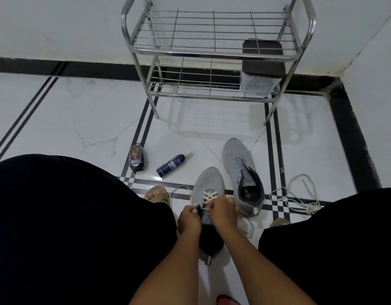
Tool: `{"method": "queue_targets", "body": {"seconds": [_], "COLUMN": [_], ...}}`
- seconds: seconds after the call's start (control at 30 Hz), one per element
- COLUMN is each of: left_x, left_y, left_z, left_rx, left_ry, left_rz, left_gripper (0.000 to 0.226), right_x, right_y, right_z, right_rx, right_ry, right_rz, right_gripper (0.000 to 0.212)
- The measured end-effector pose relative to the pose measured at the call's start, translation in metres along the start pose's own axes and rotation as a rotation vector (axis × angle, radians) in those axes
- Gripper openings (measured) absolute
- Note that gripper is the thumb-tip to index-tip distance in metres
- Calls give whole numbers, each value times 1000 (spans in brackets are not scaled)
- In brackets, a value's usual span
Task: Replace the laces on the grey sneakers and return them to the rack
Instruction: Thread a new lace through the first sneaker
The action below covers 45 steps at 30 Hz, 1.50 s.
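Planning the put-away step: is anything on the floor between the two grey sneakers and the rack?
Nothing visible. The tiles between the laced sneaker, the unlaced sneaker and the rack are bare. The bottle lies off to the left; the box fills the lower shelf's right end.

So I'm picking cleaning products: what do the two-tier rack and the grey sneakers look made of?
The two-tier rack looks like polished metal, maybe steel or chrome-plated: shiny tubes, thin wire shelves. The grey sneakers, one being laced and one unlaced, look like matte knit or mesh fabric; exact fibre unclear.
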<state>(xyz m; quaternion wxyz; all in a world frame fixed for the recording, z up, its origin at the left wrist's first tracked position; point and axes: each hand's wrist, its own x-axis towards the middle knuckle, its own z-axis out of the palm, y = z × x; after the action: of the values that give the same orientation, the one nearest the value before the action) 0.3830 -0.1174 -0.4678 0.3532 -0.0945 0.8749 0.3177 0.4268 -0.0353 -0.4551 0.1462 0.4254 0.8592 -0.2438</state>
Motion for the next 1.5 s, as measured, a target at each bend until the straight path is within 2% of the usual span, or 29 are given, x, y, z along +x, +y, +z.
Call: {"method": "queue_targets", "body": {"seconds": [0.13, 0.3, 0.47, 0.57, 0.67, 0.77, 0.87, 1.0, 1.1, 1.17, 1.23, 1.3, 1.4, 1.5], "left_x": [3, 5, 0, 2, 9, 15, 16, 20, 18, 15, 12, 9, -1, -9], "left_y": [-1, -2, -1, 0, 0, -1, 1, 0, 3, 7, 8, 9, 17, 47], "left_z": [2, 4, 6, 1, 0, 5, 5, 3, 1, 1, 2, 1, -8, -34], "left_rx": [15, -5, -5, -90, -266, -226, -219, -158, -79, -4, 59, 65, -48, -434], "left_ry": [-7, 7, 12, 15, 13, -82, -78, -89, -72, -43, 2, 40, 138, 313], "left_rz": [-8, -35, -10, -87, -117, -64, -49, -41, -32, -14, 0, 10, -7, -12], "left_gripper": [27, 24, 22, 24, 14, 13, 13, 24, 21, 15, 11, 11, 15, 24], "right_x": [2, 3, 0, -2, -2, -2, 3, 8, -1, -8, -10, -10, -12, -8], "right_y": [-2, 0, -8, -8, -4, -3, 1, 7, 12, 17, 24, 33, 40, 40], "right_z": [2, 0, 2, 5, 3, 0, 2, 2, -1, -4, -5, -2, 4, 8], "right_rx": [-22, 91, 48, 68, 106, 88, 103, 81, -8, -132, -195, -154, 10, 112], "right_ry": [10, -52, 6, 16, -16, -16, -23, -77, 71, 114, 0, -128, -215, -255], "right_rz": [-20, 9, 11, -17, 0, -16, -36, -71, -106, -47, 78, 202, 266, 306], "right_gripper": [23, 21, 19, 20, 19, 33, 45, 48, 38, 31, 25, 31, 32, 32]}}
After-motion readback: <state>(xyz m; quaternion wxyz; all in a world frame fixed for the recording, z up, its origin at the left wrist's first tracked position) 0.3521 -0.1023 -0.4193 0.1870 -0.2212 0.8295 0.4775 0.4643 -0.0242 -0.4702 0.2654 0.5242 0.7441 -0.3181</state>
